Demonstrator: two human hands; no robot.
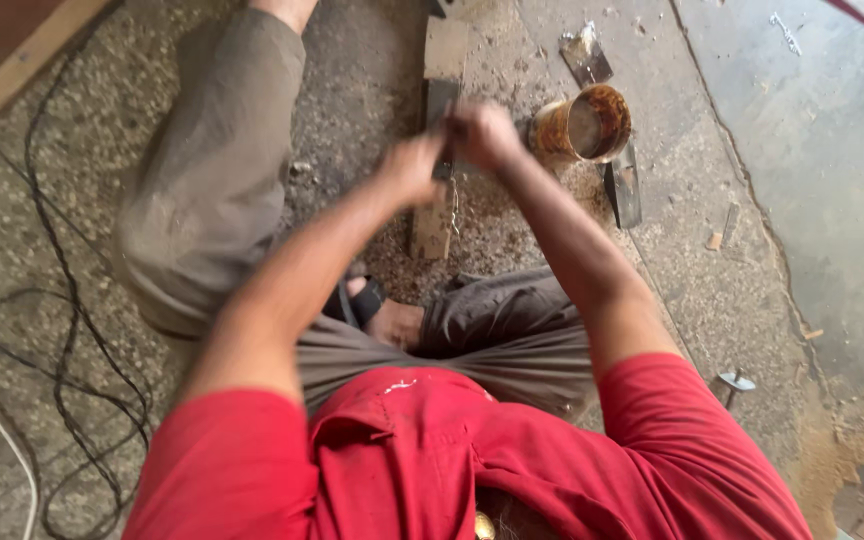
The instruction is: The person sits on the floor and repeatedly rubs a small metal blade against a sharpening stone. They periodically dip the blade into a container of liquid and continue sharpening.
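My left hand (410,168) and right hand (482,133) are both clenched on a wooden strip (433,215), blurred, beside a rusty round tin (585,124).

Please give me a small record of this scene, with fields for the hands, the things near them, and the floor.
left hand: blurred, closed on a dark tool on the wood strip
right hand: blurred, on the same tool
tool: mostly hidden, kind unclear
tin: rusty, open, right of the hands
floor: concrete, with sawdust
cables: black, at left
posture: seated on floor, legs apart
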